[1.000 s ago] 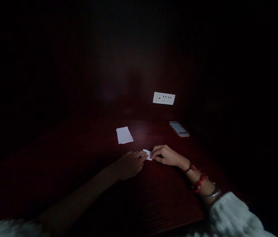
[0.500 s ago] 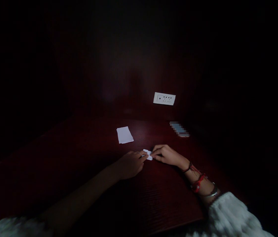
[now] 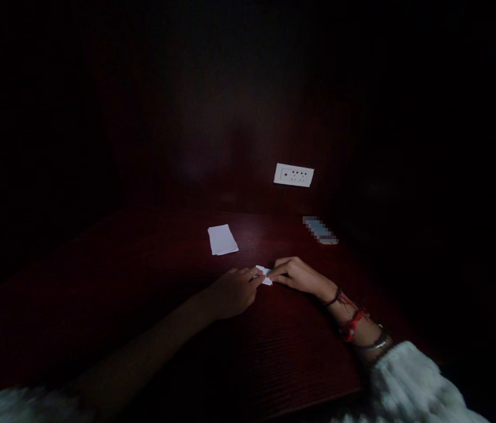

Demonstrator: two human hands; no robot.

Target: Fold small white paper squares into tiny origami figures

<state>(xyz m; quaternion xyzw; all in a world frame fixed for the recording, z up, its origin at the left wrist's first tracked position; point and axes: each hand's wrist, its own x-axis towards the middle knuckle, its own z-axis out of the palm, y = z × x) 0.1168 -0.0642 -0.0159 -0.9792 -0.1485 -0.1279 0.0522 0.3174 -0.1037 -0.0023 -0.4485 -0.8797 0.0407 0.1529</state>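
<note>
A small folded piece of white paper (image 3: pixel 267 281) lies on the dark red table, between my two hands. My left hand (image 3: pixel 233 295), wearing a ring, has its fingertips pressed on the paper's left side. From the right, my right hand (image 3: pixel 297 274) holds the paper's right part with thumb and fingers brought together. The fingertips of both hands almost meet and cover much of the paper, so its folds show only in part. Just beyond the left hand rests a short stack of white paper sheets (image 3: pixel 222 239).
At the back right of the table (image 3: pixel 300 346) lies a pixelated flat object (image 3: pixel 320 230) that looks like a phone. A white power socket (image 3: pixel 293 175) is set in the dark back panel. The table's near edge runs along the bottom. The surroundings are very dark.
My right fingertips have slid slightly left over the small paper, closer to the left fingers. The left hand stays nearly still, and the paper stack has not moved.
</note>
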